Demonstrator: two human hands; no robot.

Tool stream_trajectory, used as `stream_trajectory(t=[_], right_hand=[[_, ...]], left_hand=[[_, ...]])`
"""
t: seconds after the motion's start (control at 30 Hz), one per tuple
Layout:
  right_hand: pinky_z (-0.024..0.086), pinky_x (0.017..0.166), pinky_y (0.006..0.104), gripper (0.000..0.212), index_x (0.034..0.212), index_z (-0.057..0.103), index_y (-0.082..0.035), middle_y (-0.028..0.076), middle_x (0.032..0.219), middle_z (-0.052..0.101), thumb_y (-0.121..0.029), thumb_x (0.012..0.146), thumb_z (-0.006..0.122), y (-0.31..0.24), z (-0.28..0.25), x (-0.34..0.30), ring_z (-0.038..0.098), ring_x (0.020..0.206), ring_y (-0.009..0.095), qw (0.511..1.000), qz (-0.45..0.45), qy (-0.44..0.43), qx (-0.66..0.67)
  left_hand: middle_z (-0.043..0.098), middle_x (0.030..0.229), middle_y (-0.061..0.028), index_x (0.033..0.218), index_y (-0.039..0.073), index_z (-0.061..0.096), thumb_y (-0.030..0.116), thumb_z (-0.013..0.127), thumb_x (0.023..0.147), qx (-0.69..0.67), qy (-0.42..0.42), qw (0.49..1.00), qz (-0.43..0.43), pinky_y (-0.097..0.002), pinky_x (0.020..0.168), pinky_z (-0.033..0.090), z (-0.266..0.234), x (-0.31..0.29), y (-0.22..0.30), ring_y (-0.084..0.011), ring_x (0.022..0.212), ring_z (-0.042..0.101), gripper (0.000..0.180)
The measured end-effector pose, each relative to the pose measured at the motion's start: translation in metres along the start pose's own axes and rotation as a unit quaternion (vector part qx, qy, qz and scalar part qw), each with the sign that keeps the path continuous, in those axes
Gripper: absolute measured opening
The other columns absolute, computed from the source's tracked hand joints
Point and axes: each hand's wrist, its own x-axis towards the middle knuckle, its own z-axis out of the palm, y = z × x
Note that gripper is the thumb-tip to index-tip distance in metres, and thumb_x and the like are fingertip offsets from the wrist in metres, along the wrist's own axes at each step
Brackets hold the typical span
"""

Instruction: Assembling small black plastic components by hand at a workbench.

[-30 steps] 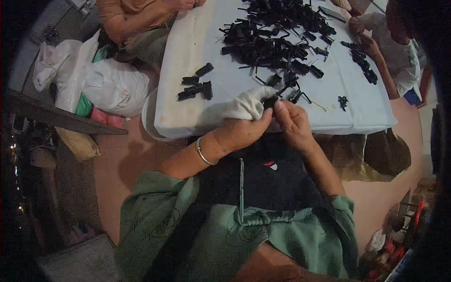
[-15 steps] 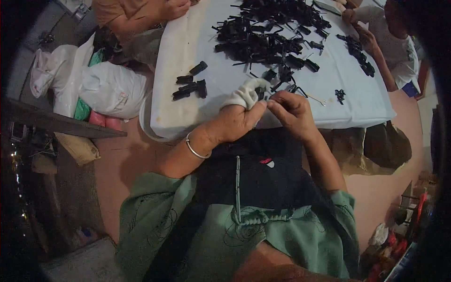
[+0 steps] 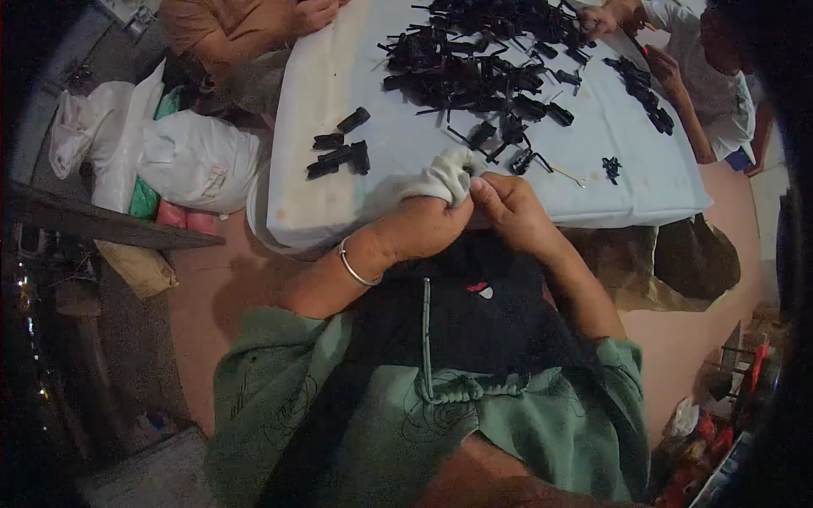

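Over the near edge of the white-covered table (image 3: 406, 140), my two hands meet. My left hand (image 3: 432, 216), its fingers covered by a whitish glove and a silver bangle on the wrist, is closed around a small black part (image 3: 467, 170), mostly hidden. The bare right hand (image 3: 518, 212) pinches right beside it, thumb and finger pressed together; what is between them is too small to make out. Just beyond lie loose black plastic parts with thin rods (image 3: 511, 129) and a thin yellowish rod-like tool (image 3: 566, 175).
A large heap of black parts (image 3: 483, 72) covers the table's far middle. Several black pieces (image 3: 339, 154) lie at left, and tiny black bits (image 3: 611, 169) at right. Co-workers' arms (image 3: 254, 38) show at the far left and far right (image 3: 690, 118). White bags (image 3: 199, 161) stand left.
My right hand has curled in closer against the gloved left fingers, and its fingers have folded down. At the far right, a co-worker's hands have moved apart.
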Motion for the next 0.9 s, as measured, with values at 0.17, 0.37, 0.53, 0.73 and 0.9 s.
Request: stream_trajectory(t=[0.17, 0.37, 0.53, 0.73, 0.9], right_hand=[[0.034, 0.051, 0.0216, 0.031, 0.072, 0.051, -0.001, -0.006, 0.062, 0.041, -0.024, 0.092, 0.043, 0.008, 0.018, 0.005, 0.034, 0.059, 0.005, 0.993, -0.017, 0.014, 0.12], [0.038, 0.05, 0.0264, 0.024, 0.078, 0.054, -0.004, 0.003, 0.063, 0.051, -0.025, 0.088, 0.05, 0.002, -0.002, 0.009, 0.046, 0.055, 0.01, 0.986, -0.018, 0.066, -0.154], [0.046, 0.054, 0.0399, 0.013, 0.086, 0.054, -0.007, 0.016, 0.075, 0.059, -0.017, 0.079, 0.054, 0.023, -0.013, 0.014, 0.057, 0.065, 0.032, 0.888, -0.022, 0.151, -0.434], [0.045, 0.049, 0.0388, 0.011, 0.081, 0.053, -0.008, 0.01, 0.064, 0.053, -0.009, 0.071, 0.056, 0.015, -0.008, 0.009, 0.057, 0.059, 0.029, 0.855, -0.147, 0.174, -0.467], [0.044, 0.047, 0.0363, 0.025, 0.087, 0.053, -0.008, 0.007, 0.069, 0.055, -0.004, 0.063, 0.056, -0.006, -0.012, -0.001, 0.054, 0.056, 0.028, 0.868, -0.295, 0.075, -0.392]], left_hand=[[0.055, 0.09, -0.0178, 0.11, -0.003, 0.043, 0.006, 0.047, 0.081, 0.038, 0.022, 0.999, -0.004, -0.0307, 0.074, 0.044, -0.002, -0.005, -0.004, -0.0247, 0.086, 0.056, 0.03], [0.056, 0.081, -0.0162, 0.101, 0.003, 0.051, 0.009, 0.049, 0.078, 0.232, -0.098, 0.961, -0.112, -0.0376, 0.069, 0.045, -0.032, 0.011, 0.015, -0.0304, 0.08, 0.055, 0.024], [0.056, 0.081, -0.0148, 0.093, 0.008, 0.058, 0.011, 0.052, 0.073, 0.517, -0.002, 0.854, 0.057, -0.0401, 0.067, 0.043, -0.071, 0.022, -0.028, -0.032, 0.079, 0.054, 0.022], [0.054, 0.068, -0.015, 0.083, 0.005, 0.055, 0.013, 0.054, 0.072, 0.375, 0.034, 0.926, 0.022, -0.0405, 0.058, 0.043, -0.035, 0.024, 0.004, -0.0321, 0.066, 0.054, 0.013], [0.059, 0.072, -0.012, 0.103, 0.002, 0.052, 0.012, 0.058, 0.079, 0.14, 0.005, 0.99, -0.007, -0.0313, 0.059, 0.046, -0.008, 0.022, -0.01, -0.0249, 0.065, 0.058, 0.026]])
